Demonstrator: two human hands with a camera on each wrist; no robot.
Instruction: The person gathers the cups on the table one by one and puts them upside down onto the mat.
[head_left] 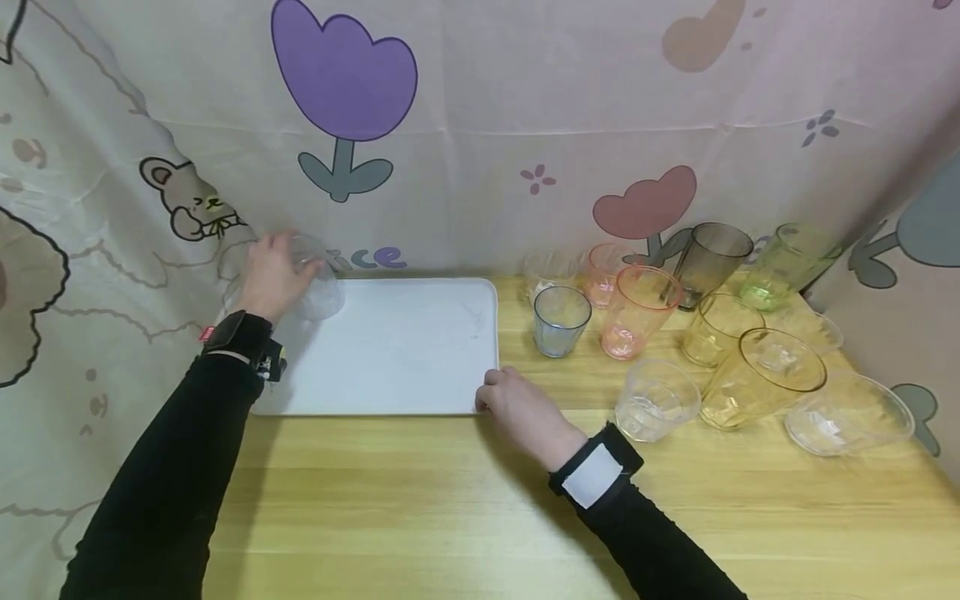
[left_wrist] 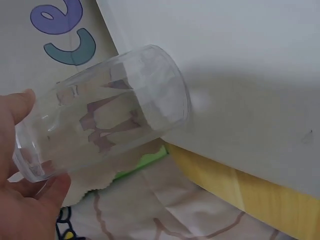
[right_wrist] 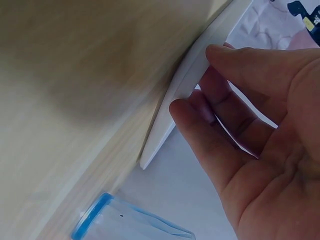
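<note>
A clear glass (left_wrist: pixel 100 115) is in the grip of my left hand (head_left: pixel 272 279), whose fingers and thumb are round one end of it. Its other end meets the white tray (head_left: pixel 390 346) near the far left corner. In the head view the hand partly covers this glass. My right hand (head_left: pixel 528 417) holds the tray's near right corner. From the right wrist, the thumb and curled fingers (right_wrist: pixel 220 85) show at the tray's rim, with some fingertips hidden behind it. Nearest this hand stands a small blue-tinted glass (head_left: pixel 561 325).
Several glasses crowd the right side of the wooden table (head_left: pixel 390 508), among them a tall pink glass (head_left: pixel 637 317), a grey glass (head_left: pixel 708 262), a green glass (head_left: pixel 783 271), a yellow glass (head_left: pixel 757 383) and a clear glass (head_left: pixel 654 404). A patterned curtain (head_left: pixel 480 150) hangs behind.
</note>
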